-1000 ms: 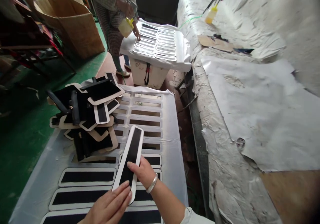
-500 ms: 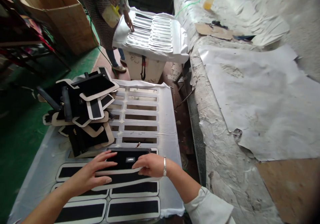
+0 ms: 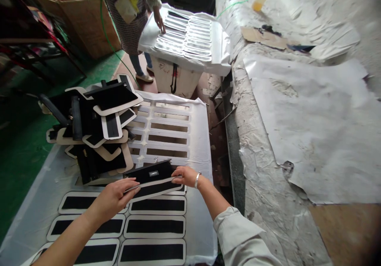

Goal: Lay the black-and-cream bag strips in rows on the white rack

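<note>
Black, pale-rimmed panel (image 3: 157, 187) at lower centre; I see left hand (image 3: 116, 194) and right hand (image 3: 188, 175), fingers (image 3: 179, 174) clamped on its ends; rounded strips (image 3: 154, 226) line the white slotted surface (image 3: 199, 139); green floor (image 3: 32, 159), cardboard box (image 3: 86, 24) upper left.

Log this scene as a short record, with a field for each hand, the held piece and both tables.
Left hand: holds the left end of a black, pale-bordered piece
Right hand: holds its right end
Held piece: tilted, small label showing
Near table: pale-bordered black strips in rows; jumbled pile at left
Far table: another person's hand beside shiny strips
</note>
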### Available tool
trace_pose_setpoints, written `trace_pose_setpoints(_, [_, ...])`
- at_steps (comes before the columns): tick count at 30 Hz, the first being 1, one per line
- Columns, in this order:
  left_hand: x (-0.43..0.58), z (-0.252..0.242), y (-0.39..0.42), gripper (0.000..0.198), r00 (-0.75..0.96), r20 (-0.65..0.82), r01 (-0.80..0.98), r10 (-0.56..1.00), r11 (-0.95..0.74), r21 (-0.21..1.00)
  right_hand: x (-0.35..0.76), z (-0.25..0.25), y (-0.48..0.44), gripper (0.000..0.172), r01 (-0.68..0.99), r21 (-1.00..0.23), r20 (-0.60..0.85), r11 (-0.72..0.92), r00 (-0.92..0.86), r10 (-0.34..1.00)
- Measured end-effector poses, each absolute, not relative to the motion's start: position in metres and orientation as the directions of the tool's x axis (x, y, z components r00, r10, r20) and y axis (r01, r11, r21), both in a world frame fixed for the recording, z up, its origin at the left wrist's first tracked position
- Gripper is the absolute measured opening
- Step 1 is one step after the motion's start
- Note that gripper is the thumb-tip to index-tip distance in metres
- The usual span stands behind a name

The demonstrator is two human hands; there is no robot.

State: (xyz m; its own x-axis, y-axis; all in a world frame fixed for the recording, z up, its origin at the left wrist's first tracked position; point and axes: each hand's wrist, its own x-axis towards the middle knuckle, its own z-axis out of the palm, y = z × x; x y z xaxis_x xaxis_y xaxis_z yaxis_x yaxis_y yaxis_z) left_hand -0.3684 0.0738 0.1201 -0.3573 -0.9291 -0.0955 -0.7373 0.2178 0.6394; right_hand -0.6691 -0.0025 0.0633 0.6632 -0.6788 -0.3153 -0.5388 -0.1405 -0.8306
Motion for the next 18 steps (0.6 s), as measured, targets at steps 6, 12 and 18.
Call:
trace_pose_setpoints(6, [-0.365, 0.134, 0.074, 0.041, -0.261, -0.249, -0.766, -0.933, 0.043, 0.641, -0.692, 0.047, 0.015, 0.012, -0.501, -0.864, -0.370, 0.041, 0.577, -0.728])
trace_pose_setpoints(12, [-0.386, 0.092, 0.042, 0.052, -0.192, -0.428, -0.699, -0.883, -0.183, 0.692, -0.712, 0.021, 0.019, 0.021, -0.431, -0.836, -0.512, 0.341, 0.386, -0.767])
trace_pose_setpoints(18, [-0.417, 0.036, 0.008, 0.040, -0.137, -0.454, -0.610, -0.881, -0.286, 0.739, -0.736, 0.009, 0.020, 0.022, -0.453, -0.789, -0.525, 0.416, 0.146, -0.838])
